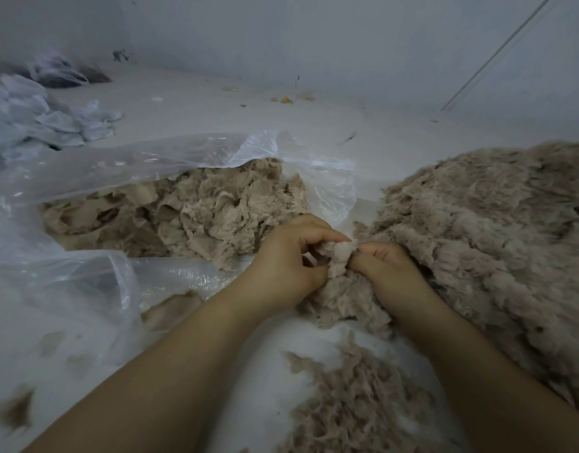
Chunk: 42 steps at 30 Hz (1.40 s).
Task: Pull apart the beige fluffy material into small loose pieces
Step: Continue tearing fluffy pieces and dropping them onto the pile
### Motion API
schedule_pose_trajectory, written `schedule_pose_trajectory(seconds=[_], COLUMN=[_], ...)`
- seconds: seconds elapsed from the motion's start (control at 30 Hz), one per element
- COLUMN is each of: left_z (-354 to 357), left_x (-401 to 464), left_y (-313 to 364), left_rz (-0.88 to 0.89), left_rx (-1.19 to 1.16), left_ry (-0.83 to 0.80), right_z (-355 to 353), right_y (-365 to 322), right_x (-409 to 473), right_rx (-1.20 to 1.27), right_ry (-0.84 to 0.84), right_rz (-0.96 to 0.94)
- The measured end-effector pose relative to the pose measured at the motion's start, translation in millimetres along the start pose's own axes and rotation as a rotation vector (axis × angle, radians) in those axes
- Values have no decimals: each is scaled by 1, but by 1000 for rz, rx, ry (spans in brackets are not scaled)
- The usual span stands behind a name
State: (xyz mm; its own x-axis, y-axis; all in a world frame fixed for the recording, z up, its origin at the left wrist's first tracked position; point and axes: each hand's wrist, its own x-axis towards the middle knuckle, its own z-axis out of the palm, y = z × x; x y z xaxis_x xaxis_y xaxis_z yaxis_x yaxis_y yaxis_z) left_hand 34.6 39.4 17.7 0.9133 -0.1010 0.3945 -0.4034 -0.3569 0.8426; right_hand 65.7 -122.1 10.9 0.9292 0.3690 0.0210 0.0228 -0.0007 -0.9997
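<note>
A small tuft (339, 256) of the beige fluff sits between the two hands, low in the middle of the view, pinched from both sides. The left hand (289, 259) curls its fingers and thumb round one end and the right hand (384, 269) grips the other, knuckles close together, which looks like the stance for tearing the tuft in two. It seems joined at its foot to the fluff heap (484, 230) that spreads to the right, likely the stock not yet worked, kept just beside the right hand for easy reach. To the left, a clear plastic bag (124, 161) lies open on its side with shredded pieces (196, 210) inside; its mouth faces the hands, probably so finished bits can be tossed in. More loose fluff (353, 403) lies on the pale floor (249, 109) between the forearms. Crumpled white bags (36, 119) sit well apart at far left.
</note>
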Motion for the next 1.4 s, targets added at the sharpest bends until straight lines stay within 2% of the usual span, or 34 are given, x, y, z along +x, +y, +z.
schedule_pose_trajectory(seconds=[0.1, 0.23, 0.37, 0.5, 0.63, 0.73, 0.83, 0.97, 1.2, 1.27, 1.33, 1.4], left_z=[1, 4, -1, -4, -12, -15, -9, -8, -7, -4, 0, 3], left_x=[-3, -3, 0, 2, 4, 3, 0, -3, -5, -5, -3, -2], left_y=[3, 7, 2, -1, -2, -1, 2, 6, 6, 7, 4, 2], left_rz=[-4, 32, -12, -240, -329, -374, -463, -517, -538, -499, -396, -278], left_rx=[38, 98, 111, -155, -428, -440, -436, -444, -350, -259, -120, -38], left_ry=[-54, 77, 161, 310, 377, 295, 111, -118, -316, -247, -61, 40], right_z=[-1, 0, 1, -4, -8, -7, -4, 0, 2, 3, 3, 3], right_y=[1, 0, 1, 5, 2, 0, -6, -8, -4, -4, -3, -2], right_x=[0, 0, -2, 2, -2, -4, -6, -6, -2, -2, -2, 0], right_rx=[10, -9, -102, -145, -191, -189, -112, -31, 15, 28, 34, 33], right_ry=[-6, -74, -132, -95, -150, -202, -201, -101, -15, -10, 5, 10], right_rz=[-1, -80, -98, -66, -47, -20, -47, -70, -52, -46, -43, -38])
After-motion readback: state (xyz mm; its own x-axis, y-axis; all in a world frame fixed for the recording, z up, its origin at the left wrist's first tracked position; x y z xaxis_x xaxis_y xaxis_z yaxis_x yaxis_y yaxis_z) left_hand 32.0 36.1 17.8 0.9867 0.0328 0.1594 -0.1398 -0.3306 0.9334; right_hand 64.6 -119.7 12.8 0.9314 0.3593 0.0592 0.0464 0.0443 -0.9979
